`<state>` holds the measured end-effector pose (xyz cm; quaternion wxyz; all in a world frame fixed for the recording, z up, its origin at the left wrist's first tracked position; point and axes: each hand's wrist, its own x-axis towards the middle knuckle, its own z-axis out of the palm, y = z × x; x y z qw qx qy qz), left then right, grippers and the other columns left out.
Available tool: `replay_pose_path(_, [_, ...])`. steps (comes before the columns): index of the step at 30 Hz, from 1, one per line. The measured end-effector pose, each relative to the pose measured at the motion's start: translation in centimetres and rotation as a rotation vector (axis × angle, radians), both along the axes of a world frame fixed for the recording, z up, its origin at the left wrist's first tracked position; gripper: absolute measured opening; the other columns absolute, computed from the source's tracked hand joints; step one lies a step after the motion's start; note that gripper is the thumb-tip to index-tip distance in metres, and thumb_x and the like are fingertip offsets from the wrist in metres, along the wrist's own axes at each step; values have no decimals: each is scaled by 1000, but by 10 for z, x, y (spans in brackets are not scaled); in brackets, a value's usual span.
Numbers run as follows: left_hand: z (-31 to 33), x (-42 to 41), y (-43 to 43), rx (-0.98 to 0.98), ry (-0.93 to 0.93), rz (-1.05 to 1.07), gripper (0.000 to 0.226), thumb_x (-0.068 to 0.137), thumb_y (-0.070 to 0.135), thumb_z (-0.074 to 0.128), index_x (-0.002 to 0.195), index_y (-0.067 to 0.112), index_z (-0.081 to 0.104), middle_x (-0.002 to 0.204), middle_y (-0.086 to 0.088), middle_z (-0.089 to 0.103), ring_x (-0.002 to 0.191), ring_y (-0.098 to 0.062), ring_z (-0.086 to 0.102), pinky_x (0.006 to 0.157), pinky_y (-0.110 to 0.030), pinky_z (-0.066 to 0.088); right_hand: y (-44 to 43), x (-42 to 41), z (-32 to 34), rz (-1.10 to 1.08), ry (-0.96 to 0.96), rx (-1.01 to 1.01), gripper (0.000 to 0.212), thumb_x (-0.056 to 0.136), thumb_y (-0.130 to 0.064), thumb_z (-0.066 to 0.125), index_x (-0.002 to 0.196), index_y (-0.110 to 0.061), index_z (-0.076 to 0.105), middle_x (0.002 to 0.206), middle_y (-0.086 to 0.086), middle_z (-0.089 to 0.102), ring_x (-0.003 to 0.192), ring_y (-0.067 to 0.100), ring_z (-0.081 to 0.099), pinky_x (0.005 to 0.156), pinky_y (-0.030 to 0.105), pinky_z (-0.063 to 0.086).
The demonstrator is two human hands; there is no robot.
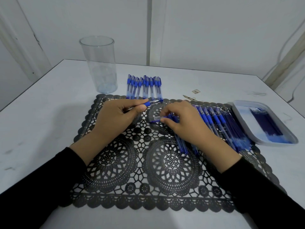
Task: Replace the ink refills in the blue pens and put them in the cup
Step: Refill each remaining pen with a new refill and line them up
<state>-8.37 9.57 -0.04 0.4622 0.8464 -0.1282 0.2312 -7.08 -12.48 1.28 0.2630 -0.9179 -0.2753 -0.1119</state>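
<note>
Over the middle of the mat, our left hand (pixel 113 118) grips a pen (pixel 151 102). The fingers are curled round its barrel and the blue grip and metal tip stick out to the right, past the fingertips. Just beside it, our right hand (pixel 186 121) pinches a second pen (pixel 156 118) between thumb and fingers. Its clear end points left, toward the other hand. We cannot tell whether this is a whole pen or only a barrel, since the hand covers most of it. The two hands are near each other but do not touch.

Under and to the right of our right wrist lies a heap of pens (pixel 217 123), spread side by side across the mat's right part. Beyond the mat's far edge, a row of capped pens (pixel 143 86) lies neatly together, caps pointing away from us. Further right, a shallow pale tray (pixel 241 109) sits at the mat's corner with dark blue refills (pixel 265 123) bundled inside it.

The cup (pixel 99 63), tall and clear, stands upright at the mat's far left corner, with no pens in it. All of this lies on a black lace mat (pixel 140 162) spread over a white table (pixel 41 113). Black sleeves (pixel 41 187) cover both our forearms down to the wrists.
</note>
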Motion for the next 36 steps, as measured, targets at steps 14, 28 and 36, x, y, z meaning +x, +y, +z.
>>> replay_pose_path(14, [4,-6,-7,73,24,-67,25,84,28,76,109,25,76,96,18,73,85,12,66,76,-4,46,-4,-13,16,-53,189,400,14,95,-31,61,99,-23,72,76,-18,60,69,-4,50,62,7,37])
replay_pose_path(28, [6,-10,-10,36,31,-127,22,86,32,71,108,33,73,85,15,76,70,-23,71,67,-44,57,5,-20,14,-22,212,485,11,92,-30,65,94,-19,66,80,-3,65,64,0,51,60,11,40])
replay_pose_path(36, [7,-10,-10,56,15,-134,23,86,27,72,109,26,74,91,16,75,77,-7,72,71,-31,59,3,-18,11,-3,267,459,8,91,-28,67,98,-24,65,82,-8,63,66,2,51,60,13,41])
